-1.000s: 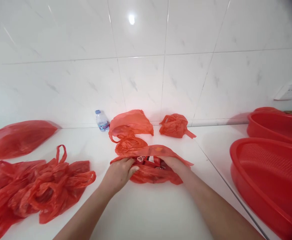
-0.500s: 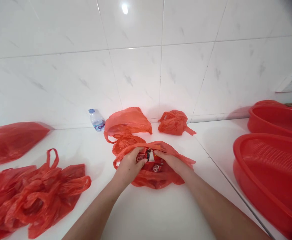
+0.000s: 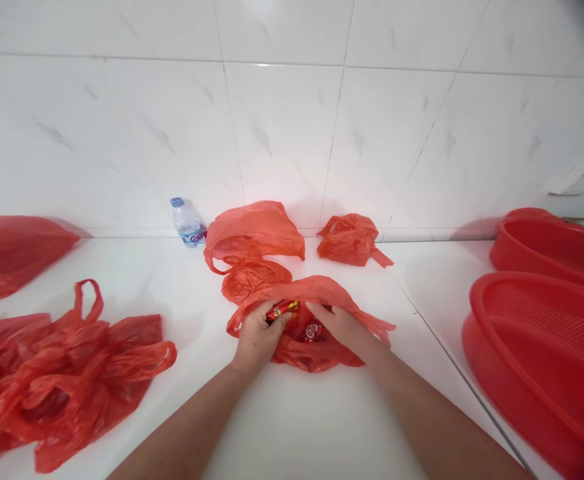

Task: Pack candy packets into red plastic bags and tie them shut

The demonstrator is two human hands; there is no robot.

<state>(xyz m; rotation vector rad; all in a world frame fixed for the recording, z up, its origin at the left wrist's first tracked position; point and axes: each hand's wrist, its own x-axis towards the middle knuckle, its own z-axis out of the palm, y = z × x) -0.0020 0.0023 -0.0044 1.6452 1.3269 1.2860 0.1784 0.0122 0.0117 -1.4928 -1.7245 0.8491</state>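
Note:
A red plastic bag (image 3: 322, 290) lies in the middle of the white counter, with red printed packets showing in its mouth. My left hand (image 3: 257, 337) is closed on a small red and yellow packet (image 3: 283, 309) at the bag's opening. My right hand (image 3: 345, 328) rests on the bag's right side, fingers curled into the opening and gripping the plastic. Both forearms reach in from the bottom of the view.
More red bags lie behind: one slack (image 3: 252, 233), one knotted (image 3: 349, 239). A heap of loose red bags (image 3: 67, 373) fills the left, a full one (image 3: 12, 253) sits far left. A small water bottle (image 3: 187, 223) stands against the tiled wall. Red plastic baskets (image 3: 542, 347) sit at right.
My hands moved from the bag's outer edges inward to its mouth. The left hand now pinches a red and yellow packet. The view tilted down a little.

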